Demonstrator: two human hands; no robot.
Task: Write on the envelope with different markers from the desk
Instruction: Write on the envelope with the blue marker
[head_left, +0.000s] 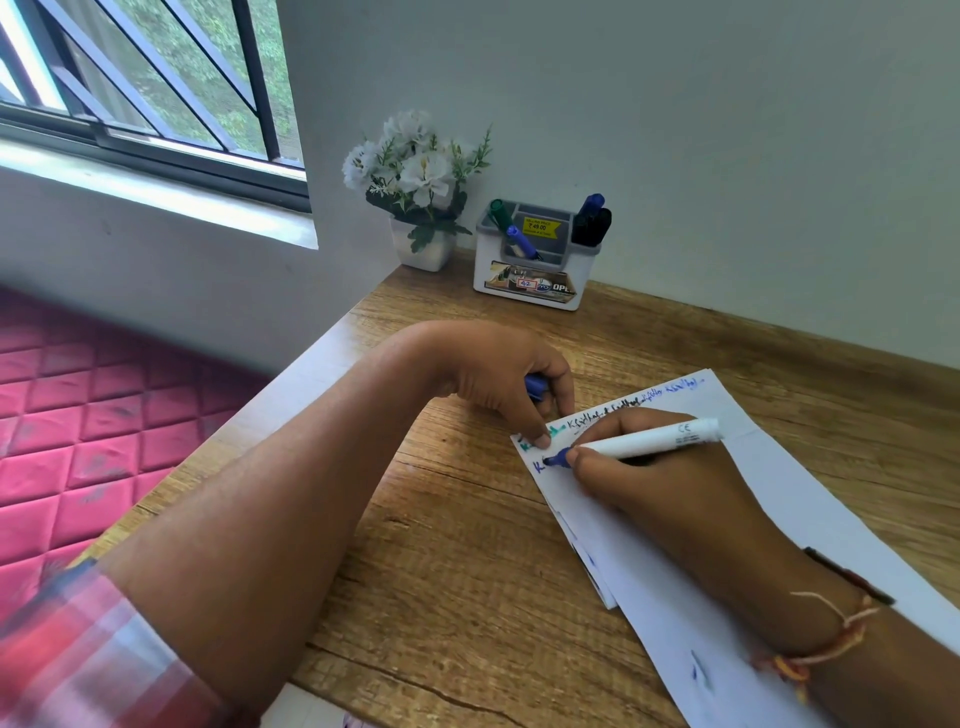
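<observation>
A: Currently checked the right hand (639, 467). Fingers clamped on a white-barrelled marker with a blue tip (644, 444), tip touching the white paper envelope (769, 519) near its far-left corner.

B: Envelope position?

A: Flat on the light wooden desk (467, 545), angled, running from mid-desk toward the near right edge. Sat on top of more white sheets, edges showing along its left side. Handwriting in green, black and blue along the top edge; a short blue stroke started on the line below.

B: Left hand?

A: Left hand (504, 379) curled shut round a small blue marker cap (535, 387), one fingertip pressed down on the envelope's far-left corner, just beside the marker tip.

B: Other markers?

A: Stood in a white and grey plastic desk organiser (530, 270) at the back against the wall. Green-capped marker (498, 213) and blue-capped marker (514, 236) in the left compartments, dark blue and black markers (592, 223) in the right one. Yellow price sticker inside, mostly unreadable.

B: Anything else nearby?

A: White artificial flowers in a white square pot (415, 187), just left of the organiser. Thread bracelet (831, 644) on the right wrist. Checked red sleeve (93, 654) on the left arm.
</observation>
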